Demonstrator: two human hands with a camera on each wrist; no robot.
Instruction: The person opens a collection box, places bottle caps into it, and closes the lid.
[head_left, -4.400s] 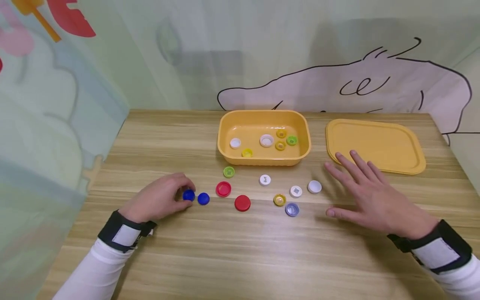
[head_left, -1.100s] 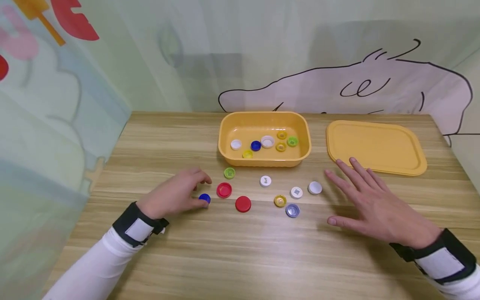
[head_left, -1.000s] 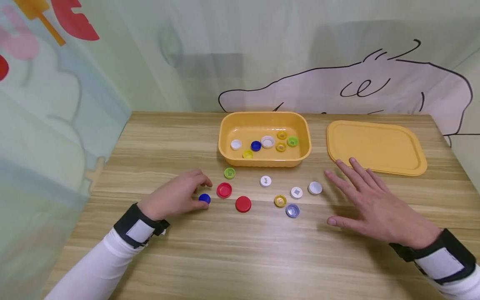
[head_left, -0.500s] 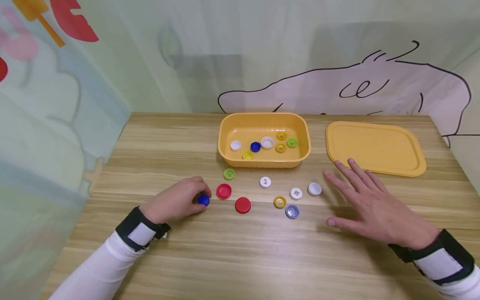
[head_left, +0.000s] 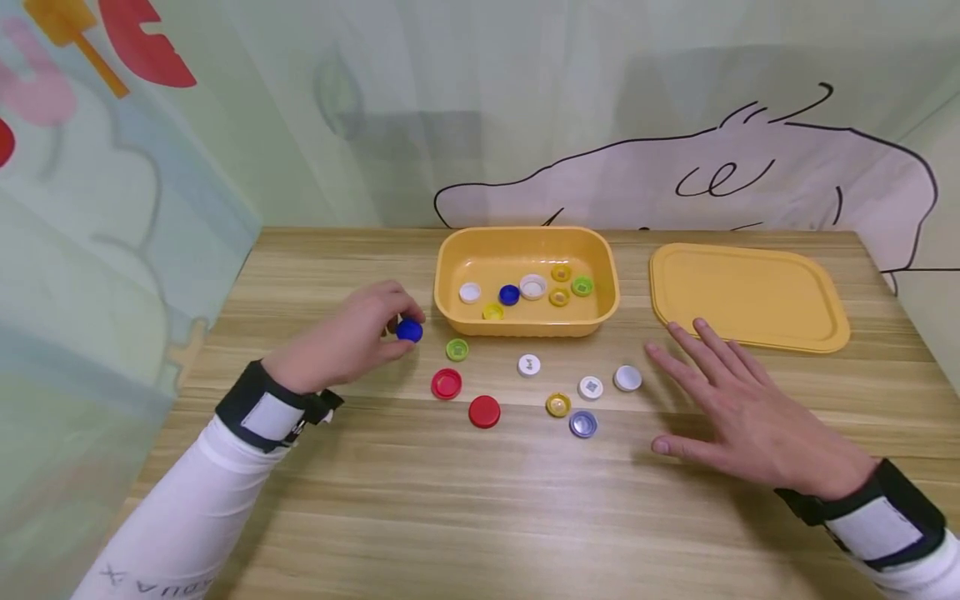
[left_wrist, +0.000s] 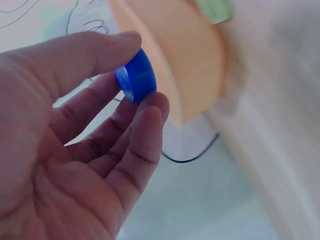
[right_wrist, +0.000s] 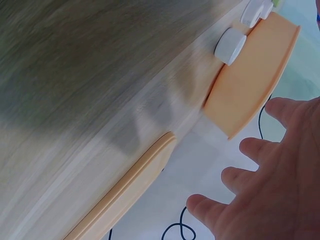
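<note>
My left hand (head_left: 345, 332) pinches a blue bottle cap (head_left: 409, 330) between thumb and fingers, left of the yellow tub (head_left: 525, 327). In the left wrist view the same blue cap (left_wrist: 142, 77) is tilted, clear of the table, with the tub (left_wrist: 192, 65) beyond. Inside the tub lie several caps, among them a blue cap (head_left: 509, 295) and a large white cap (head_left: 532, 287). My right hand (head_left: 765, 408) has its fingers spread and holds nothing, near the yellow lid (head_left: 750, 296). The right wrist view shows those fingers apart.
Loose caps lie before the tub: a green cap (head_left: 457, 349), a red ring-like cap (head_left: 446, 383), a red cap (head_left: 484, 412), a gold cap (head_left: 558, 405), a bluish cap (head_left: 582, 423) and several white ones. The wooden table (head_left: 420, 517) backs onto a printed curtain (head_left: 300, 108).
An earlier blue cap went into the tub. My left hand then took the second blue cap from the table and carried it up toward the tub. My right hand stays nearly still.
</note>
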